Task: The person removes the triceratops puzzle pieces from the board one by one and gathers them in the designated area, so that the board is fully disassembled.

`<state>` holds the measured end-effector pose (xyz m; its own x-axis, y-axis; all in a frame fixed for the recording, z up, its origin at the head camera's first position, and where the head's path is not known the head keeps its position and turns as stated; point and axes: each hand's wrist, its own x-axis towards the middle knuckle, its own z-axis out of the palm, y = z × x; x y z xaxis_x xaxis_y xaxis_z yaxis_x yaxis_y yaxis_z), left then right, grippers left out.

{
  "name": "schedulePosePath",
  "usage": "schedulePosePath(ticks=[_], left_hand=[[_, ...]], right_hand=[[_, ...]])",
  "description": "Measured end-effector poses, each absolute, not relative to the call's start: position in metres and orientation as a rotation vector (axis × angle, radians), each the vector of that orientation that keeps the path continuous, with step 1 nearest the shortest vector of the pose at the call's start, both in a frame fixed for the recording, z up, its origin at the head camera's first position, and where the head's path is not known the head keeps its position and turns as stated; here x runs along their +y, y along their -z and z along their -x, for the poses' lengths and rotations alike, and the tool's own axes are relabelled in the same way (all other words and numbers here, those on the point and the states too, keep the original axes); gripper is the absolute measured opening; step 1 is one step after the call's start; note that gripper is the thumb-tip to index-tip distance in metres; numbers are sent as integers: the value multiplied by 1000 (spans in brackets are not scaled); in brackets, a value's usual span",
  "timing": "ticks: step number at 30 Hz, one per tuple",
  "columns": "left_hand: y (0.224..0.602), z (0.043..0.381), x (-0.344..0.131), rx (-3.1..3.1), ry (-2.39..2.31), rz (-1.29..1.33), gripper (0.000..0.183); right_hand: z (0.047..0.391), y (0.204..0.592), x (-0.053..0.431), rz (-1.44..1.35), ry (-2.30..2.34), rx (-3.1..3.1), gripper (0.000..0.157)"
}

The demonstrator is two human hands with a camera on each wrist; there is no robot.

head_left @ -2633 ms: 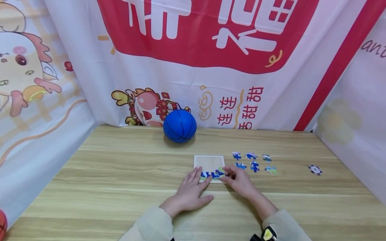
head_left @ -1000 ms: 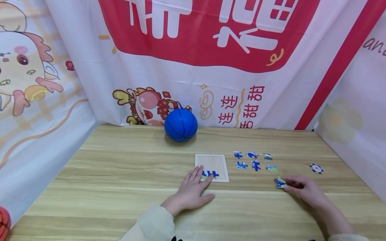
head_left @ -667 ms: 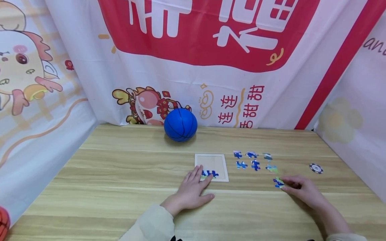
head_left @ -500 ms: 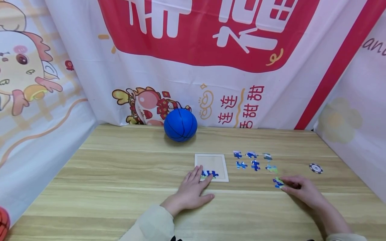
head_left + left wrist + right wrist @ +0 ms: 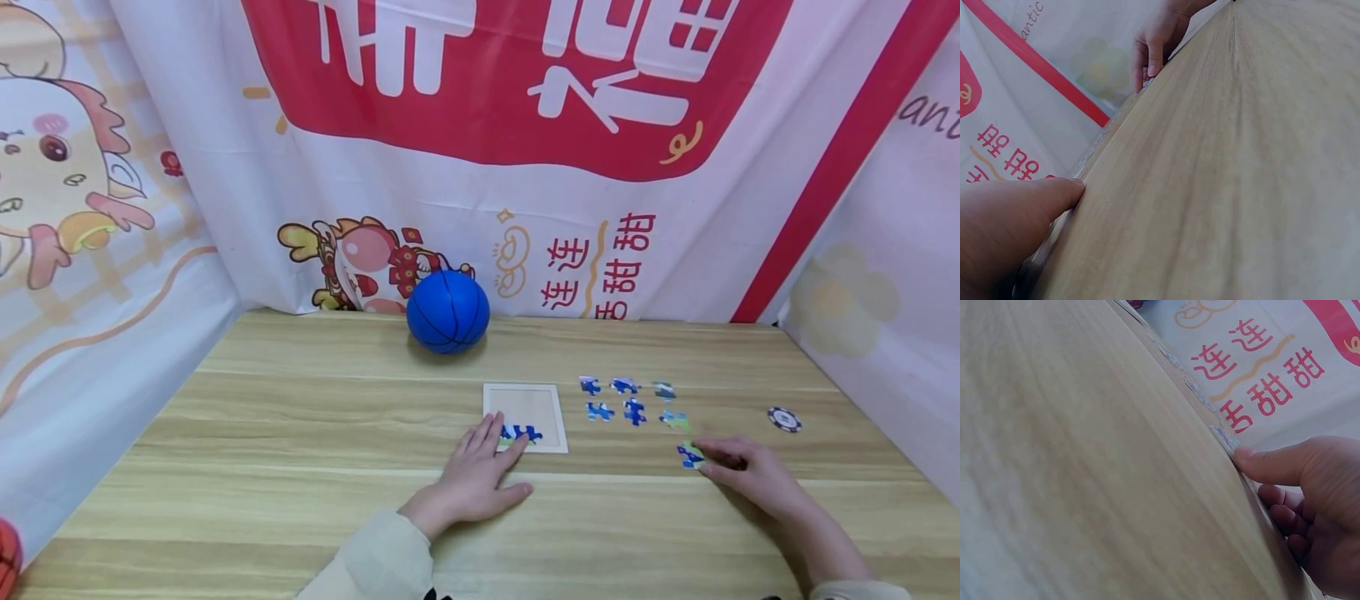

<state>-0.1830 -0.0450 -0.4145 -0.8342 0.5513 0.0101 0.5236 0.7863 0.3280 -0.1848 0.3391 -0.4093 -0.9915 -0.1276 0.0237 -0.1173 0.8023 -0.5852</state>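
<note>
My left hand (image 5: 472, 479) lies flat with straight fingers, its fingertips over the lower left of a white-rimmed puzzle frame (image 5: 561, 421). Inside the frame's bottom edge, blue and green jigsaw pieces (image 5: 528, 434) show beside the index finger, partly covered by it. To the right, my right hand (image 5: 750, 475) pinches the right edge of a blue and green jigsaw piece (image 5: 688, 456) between thumb and index finger, low at the tabletop. In the right wrist view the thumb (image 5: 1266, 465) meets that piece's edge, while the other fingers curl under the palm.
Several loose jigsaw pieces (image 5: 633, 411) lie in two rows right of the frame. A poker chip (image 5: 784, 419) is farther right. The blue ball (image 5: 447, 312) sits at the table's back edge, before a printed curtain (image 5: 360, 183). A red ball (image 5: 9, 554) shows at far left.
From the frame's lower right, my right hand has carried a jigsaw piece out and off to the right, down beside the loose pieces. Over the last half second it barely moves. The left hand stays put.
</note>
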Motion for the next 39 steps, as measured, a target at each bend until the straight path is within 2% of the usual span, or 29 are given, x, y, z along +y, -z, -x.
schedulePosePath(ticks=[10, 15, 23, 32, 39], left_hand=[[416, 184, -46, 2884, -514, -868, 64], [416, 184, -46, 2869, -595, -867, 63], [411, 189, -51, 2854, -743, -831, 55], [414, 202, -64, 2923, -809, -824, 50], [419, 208, -70, 2949, -781, -793, 46]], right_hand=[[187, 393, 334, 115, 1144, 2778, 54], [191, 379, 317, 102, 1171, 2759, 55], [206, 369, 271, 279, 1250, 2741, 45], [220, 374, 212, 489, 1314, 2708, 35], [226, 388, 176, 574, 1307, 2671, 34]])
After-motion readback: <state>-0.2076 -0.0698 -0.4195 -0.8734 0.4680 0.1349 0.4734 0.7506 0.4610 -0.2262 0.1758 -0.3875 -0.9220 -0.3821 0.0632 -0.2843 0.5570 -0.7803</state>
